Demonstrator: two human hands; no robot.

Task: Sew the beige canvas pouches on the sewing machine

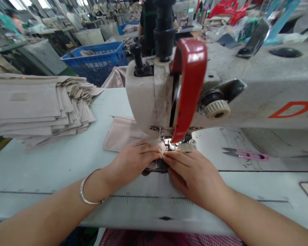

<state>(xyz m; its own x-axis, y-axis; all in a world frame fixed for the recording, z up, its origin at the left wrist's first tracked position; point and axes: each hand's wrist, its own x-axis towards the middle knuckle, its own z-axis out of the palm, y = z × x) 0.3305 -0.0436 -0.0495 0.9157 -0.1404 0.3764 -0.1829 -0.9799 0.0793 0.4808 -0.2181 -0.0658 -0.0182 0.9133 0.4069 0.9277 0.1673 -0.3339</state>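
Observation:
A flat beige fabric piece (120, 135) with a small label lies on the bed of the sewing machine (146, 92), its right end at the presser foot (169, 144). My left hand (136, 157), a ring on one finger and a bangle at the wrist, rests over the piece with its fingertips closed on the edge. From the other side my right hand (195, 171) meets it, fingers bent and pressed together at the same edge, just in front of the foot. Both sets of fingertips almost touch. The fabric beneath them is mostly hidden.
Left on the table is a stack of beige fabric pieces (28, 106). Pink thread snips (246, 154) lie right of the needle area. A red lever guard (191, 82) juts from the machine head. Behind stand a blue crate (100, 59) and a person in dark clothes (149, 27).

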